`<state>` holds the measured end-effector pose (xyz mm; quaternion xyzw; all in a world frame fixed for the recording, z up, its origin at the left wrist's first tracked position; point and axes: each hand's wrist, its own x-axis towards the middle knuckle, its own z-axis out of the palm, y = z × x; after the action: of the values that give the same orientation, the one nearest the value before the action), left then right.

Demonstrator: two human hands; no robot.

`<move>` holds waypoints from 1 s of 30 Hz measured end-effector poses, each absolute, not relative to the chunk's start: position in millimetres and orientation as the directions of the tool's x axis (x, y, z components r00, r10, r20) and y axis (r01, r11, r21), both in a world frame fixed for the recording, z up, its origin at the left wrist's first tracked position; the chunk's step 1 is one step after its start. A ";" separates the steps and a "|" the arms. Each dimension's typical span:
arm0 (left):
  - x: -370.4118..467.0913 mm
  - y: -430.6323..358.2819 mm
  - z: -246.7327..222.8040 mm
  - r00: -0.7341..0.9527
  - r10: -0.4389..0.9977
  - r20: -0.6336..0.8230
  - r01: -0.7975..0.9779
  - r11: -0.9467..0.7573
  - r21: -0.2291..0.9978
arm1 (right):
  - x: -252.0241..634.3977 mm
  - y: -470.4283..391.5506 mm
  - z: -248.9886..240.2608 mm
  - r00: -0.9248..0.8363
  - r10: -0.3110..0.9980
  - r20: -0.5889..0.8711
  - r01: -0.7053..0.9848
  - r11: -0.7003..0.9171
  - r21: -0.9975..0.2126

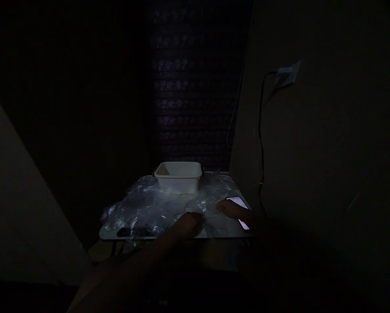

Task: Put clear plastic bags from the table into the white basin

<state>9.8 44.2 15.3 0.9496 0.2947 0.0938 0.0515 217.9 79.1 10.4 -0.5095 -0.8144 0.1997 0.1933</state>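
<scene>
The scene is very dark. My left hand is closed at the front of the table, its fingers curled down against thin clear plastic; fine detail of the grip is lost in shadow. To its right, my right hand reaches in over a lit phone, its forearm covering part of the screen. The right fingers are bent together, and what they hold, if anything, does not show. Crumpled clear plastic sheeting spreads over the left and middle of the table. Behind it stands a white plastic tub with dark side handles.
The small white table has a dark oval cutout at its front left. A dark cable hangs from a wall outlet on the right. A dark blind covers the back, its looped cord hanging beside it.
</scene>
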 end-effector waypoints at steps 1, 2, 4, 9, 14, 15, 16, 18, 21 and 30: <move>9.3 46.6 16.5 0.782 0.602 0.163 0.570 -0.796 0.202 | 221.1 78.4 10.6 -0.392 0.912 0.122 0.763 0.396 -0.512; 8.6 48.9 17.8 0.748 0.640 0.176 0.594 -0.764 0.252 | 224.6 77.5 10.6 -0.384 0.915 0.122 0.763 0.390 -0.515; 6.9 53.3 21.0 0.671 0.715 0.195 0.634 -0.690 0.349 | 232.0 75.3 10.3 -0.397 0.913 0.094 0.722 0.374 -0.582; 3.7 67.3 25.7 0.516 0.815 0.263 0.621 -0.568 0.540 | 244.5 66.0 12.0 -0.441 0.896 -0.048 0.472 0.186 -0.862; 7.3 85.8 17.1 0.390 0.890 0.237 0.344 -0.379 0.859 | 240.3 52.9 18.9 -0.412 0.894 -0.176 0.272 -0.063 -0.960; 8.7 88.5 14.6 0.372 0.905 0.207 0.271 -0.319 0.908 | 237.4 51.2 19.2 -0.410 0.895 -0.174 0.249 -0.074 -0.966; 10.2 90.6 12.1 0.358 0.916 0.178 0.207 -0.264 0.942 | 233.8 50.0 18.9 -0.399 0.901 -0.169 0.235 -0.077 -0.969; 12.4 92.7 7.9 0.346 0.929 0.132 0.126 -0.186 0.974 | 225.7 49.3 17.1 -0.348 0.926 -0.145 0.230 -0.065 -0.971; 13.0 92.5 4.7 0.324 0.943 0.083 0.155 -0.139 0.978 | 214.2 50.0 15.0 -0.242 0.962 -0.125 0.235 -0.066 -0.970; 6.5 79.6 19.0 0.271 0.956 -0.114 0.693 -0.112 0.712 | 209.7 43.0 23.2 -0.093 0.967 -0.237 0.315 -0.197 -0.928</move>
<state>6.5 79.6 19.0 0.7203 0.5722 0.1924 0.3418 209.7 43.0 23.2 -0.5896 -0.5436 0.5008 0.3256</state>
